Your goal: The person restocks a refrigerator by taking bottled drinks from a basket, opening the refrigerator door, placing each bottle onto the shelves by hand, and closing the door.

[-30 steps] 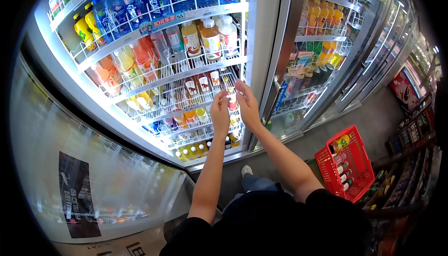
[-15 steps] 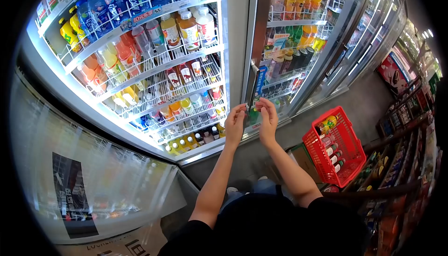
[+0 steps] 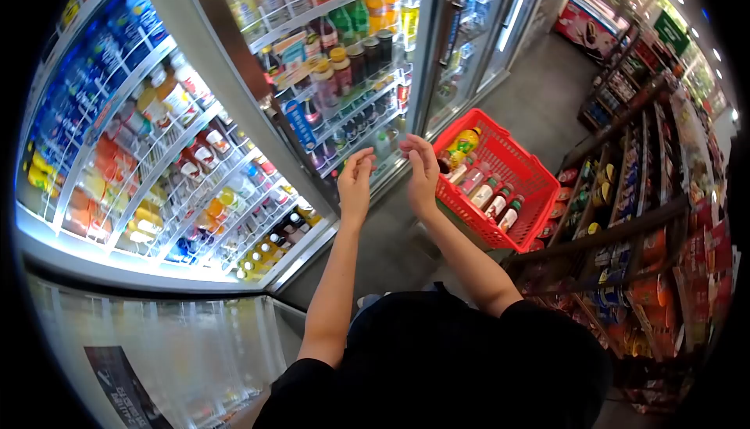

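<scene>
My left hand [image 3: 355,185] is held out in mid-air with its fingers loosely bent and nothing in it. Beside it, palm facing inward, my right hand [image 3: 423,173] is also empty, its fingers slightly curled and apart. A gap separates the two hands. Just right of my right hand stands a red plastic shopping basket [image 3: 512,151]. Inside lie a yellow bottle [image 3: 466,141] and several smaller bottles with dark caps and pale labels [image 3: 500,201]. Neither hand visibly touches the basket or the fridge.
On the left, a lit drinks fridge [image 3: 156,187] stands with its glass door [image 3: 180,335] swung open low in view. Closed glass fridges [image 3: 336,62] continue ahead. Shelves of packaged goods [image 3: 617,265] line the right side. A red chest freezer [image 3: 586,26] is at the back.
My view has turned to the right, so the open fridge has shifted left and the basket sits nearer the middle. Both hands stay raised and empty.
</scene>
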`<state>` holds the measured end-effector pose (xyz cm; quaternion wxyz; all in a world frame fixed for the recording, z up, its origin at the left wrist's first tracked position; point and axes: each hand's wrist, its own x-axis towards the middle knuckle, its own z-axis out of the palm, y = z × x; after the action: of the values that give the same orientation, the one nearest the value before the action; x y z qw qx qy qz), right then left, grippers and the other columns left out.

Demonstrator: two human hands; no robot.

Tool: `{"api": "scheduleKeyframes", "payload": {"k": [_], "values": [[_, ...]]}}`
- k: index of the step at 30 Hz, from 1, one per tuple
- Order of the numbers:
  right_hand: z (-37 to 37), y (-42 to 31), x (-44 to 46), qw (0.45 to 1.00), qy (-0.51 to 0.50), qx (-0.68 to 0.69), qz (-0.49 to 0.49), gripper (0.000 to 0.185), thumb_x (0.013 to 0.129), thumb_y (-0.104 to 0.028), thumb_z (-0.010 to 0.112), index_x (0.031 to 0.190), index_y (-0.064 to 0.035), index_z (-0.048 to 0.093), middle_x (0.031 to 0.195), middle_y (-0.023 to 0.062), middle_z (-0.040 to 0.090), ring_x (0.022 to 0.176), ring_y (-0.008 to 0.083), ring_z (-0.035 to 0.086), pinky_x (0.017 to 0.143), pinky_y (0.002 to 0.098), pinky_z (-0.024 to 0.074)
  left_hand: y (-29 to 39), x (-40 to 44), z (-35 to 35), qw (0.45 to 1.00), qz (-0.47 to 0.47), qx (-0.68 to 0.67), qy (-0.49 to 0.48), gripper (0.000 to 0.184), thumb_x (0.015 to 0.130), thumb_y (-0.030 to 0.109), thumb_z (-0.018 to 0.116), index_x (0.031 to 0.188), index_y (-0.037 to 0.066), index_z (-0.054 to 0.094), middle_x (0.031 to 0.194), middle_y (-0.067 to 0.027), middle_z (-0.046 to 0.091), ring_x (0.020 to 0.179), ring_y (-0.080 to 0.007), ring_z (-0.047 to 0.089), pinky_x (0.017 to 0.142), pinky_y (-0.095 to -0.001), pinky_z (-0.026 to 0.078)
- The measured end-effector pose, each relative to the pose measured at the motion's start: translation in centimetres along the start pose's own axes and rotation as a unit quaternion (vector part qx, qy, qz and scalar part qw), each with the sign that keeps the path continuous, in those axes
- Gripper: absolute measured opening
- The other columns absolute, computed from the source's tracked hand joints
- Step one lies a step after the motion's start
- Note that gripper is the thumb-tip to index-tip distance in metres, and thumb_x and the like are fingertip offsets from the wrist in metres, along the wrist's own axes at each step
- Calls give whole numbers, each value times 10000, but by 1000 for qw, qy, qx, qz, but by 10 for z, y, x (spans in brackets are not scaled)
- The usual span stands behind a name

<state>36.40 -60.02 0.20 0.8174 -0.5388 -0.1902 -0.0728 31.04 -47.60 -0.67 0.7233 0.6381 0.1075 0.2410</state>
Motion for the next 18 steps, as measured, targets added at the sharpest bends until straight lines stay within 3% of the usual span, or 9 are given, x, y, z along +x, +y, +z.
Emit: {"api": "scheduleKeyframes", "payload": {"k": [3, 10, 18], "values": [[-44, -10, 10, 999, 43, -8, 26, 300, 1009, -112, 464, 1277, -6, 547, 1149, 88, 619, 1090, 157, 569, 956, 297, 436, -9, 3, 46, 999, -9, -7, -38, 265, 1015, 154, 510, 1218, 39, 635, 1071, -64, 676, 883, -107, 607, 794, -249, 475], [-148, -29, 21, 992, 120, -46, -12, 308, 997, -109, 466, 1276, -12, 555, 1152, 103, 620, 1113, 170, 574, 994, 328, 457, -28, 3, 136, 994, -20, -7, -103, 256, 1008, 129, 507, 1193, 16, 642, 1049, -65, 671, 875, -103, 603, 793, -245, 480], [-260, -43, 13, 977, 197, -83, 9, 320, 1000, -136, 435, 1269, -8, 553, 1157, 119, 628, 1092, 191, 597, 957, 330, 471, -75, -15, 208, 992, -56, -28, -108, 246, 1011, 128, 501, 1170, 6, 643, 1001, -60, 672, 865, -104, 617, 776, -241, 495]]}}
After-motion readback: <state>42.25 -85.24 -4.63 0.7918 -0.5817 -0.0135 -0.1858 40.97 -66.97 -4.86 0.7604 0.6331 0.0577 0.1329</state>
